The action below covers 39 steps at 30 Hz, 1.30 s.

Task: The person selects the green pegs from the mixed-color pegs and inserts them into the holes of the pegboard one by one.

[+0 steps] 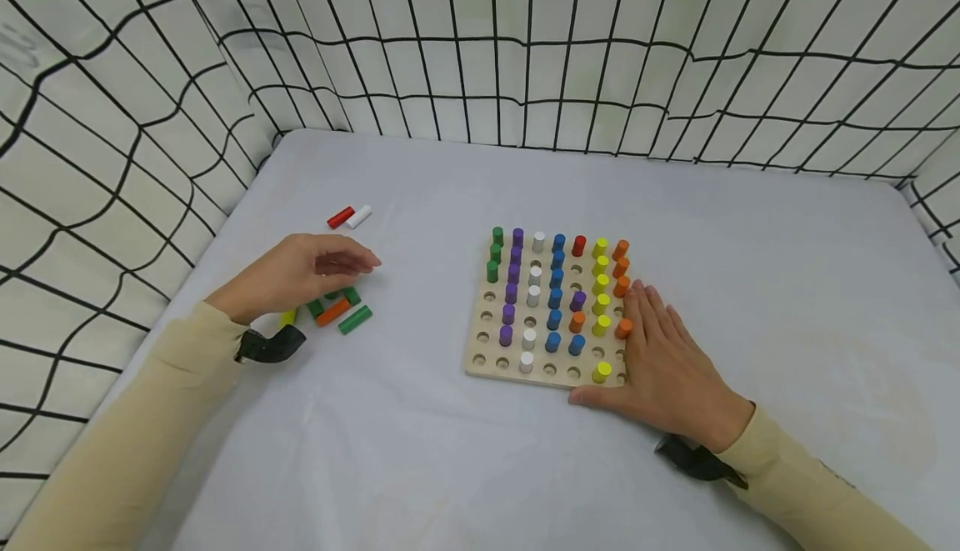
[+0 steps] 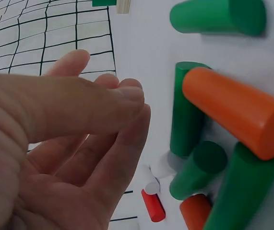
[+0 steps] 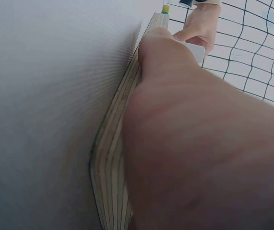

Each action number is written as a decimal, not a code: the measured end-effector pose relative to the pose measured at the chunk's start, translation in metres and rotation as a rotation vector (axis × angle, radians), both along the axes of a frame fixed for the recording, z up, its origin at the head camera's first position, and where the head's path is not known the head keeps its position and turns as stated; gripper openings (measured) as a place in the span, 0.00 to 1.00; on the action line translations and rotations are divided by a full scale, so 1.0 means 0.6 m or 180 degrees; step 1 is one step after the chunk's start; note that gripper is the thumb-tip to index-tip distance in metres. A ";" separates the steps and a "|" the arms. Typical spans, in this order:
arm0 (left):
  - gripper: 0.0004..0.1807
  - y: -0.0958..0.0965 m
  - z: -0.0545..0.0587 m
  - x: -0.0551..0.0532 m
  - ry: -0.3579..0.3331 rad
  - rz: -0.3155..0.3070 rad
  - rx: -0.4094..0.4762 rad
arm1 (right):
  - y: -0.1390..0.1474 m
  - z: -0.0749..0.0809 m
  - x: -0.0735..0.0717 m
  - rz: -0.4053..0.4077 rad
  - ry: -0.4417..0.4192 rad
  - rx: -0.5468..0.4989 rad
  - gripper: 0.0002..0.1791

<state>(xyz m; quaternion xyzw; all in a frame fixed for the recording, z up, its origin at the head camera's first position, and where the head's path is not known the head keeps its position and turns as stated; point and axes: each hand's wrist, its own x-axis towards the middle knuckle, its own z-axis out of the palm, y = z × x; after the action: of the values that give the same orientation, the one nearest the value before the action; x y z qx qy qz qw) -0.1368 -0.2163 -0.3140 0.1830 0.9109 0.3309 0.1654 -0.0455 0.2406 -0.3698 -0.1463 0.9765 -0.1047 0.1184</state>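
Note:
A wooden pegboard (image 1: 517,372) lies on the white table, with colored pegs standing in columns of its holes. My right hand (image 1: 671,376) rests against the board's right side, fingers straight and thumb along the near edge; the right wrist view shows the layered board edge (image 3: 110,177) beside it. My left hand (image 1: 303,272) hovers over loose pegs at the left, fingers loosely bent, thumb near the fingertips. Nothing shows between them in the left wrist view. Beneath lie an orange peg (image 2: 237,112), several green pegs (image 2: 218,17) and a yellow peg (image 1: 288,318), partly hidden by the hand.
Beyond the left hand lie a red peg (image 1: 341,217) and a white peg (image 1: 360,216), side by side. Black wire grid (image 1: 480,42) stands along the table's back and left. Some holes (image 1: 487,315) in the board have no peg.

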 end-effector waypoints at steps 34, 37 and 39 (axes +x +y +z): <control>0.18 0.001 -0.018 -0.007 0.0178 -0.0178 -0.0435 | 0.000 0.002 -0.001 -0.0028 -0.0063 -0.0063 0.82; 0.18 0.005 -0.020 -0.011 0.0157 -0.0193 -0.0467 | 0.000 0.001 -0.001 -0.0036 -0.0061 -0.0081 0.83; 0.18 0.009 -0.021 -0.013 0.0157 -0.0209 -0.0502 | 0.001 0.001 -0.001 -0.0040 -0.0047 -0.0093 0.83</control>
<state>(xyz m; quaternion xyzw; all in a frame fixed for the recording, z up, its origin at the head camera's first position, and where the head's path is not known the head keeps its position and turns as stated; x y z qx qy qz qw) -0.1445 -0.2110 -0.3267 0.2071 0.9314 0.2480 0.1676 -0.0463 0.2411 -0.3693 -0.1411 0.9749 -0.1208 0.1227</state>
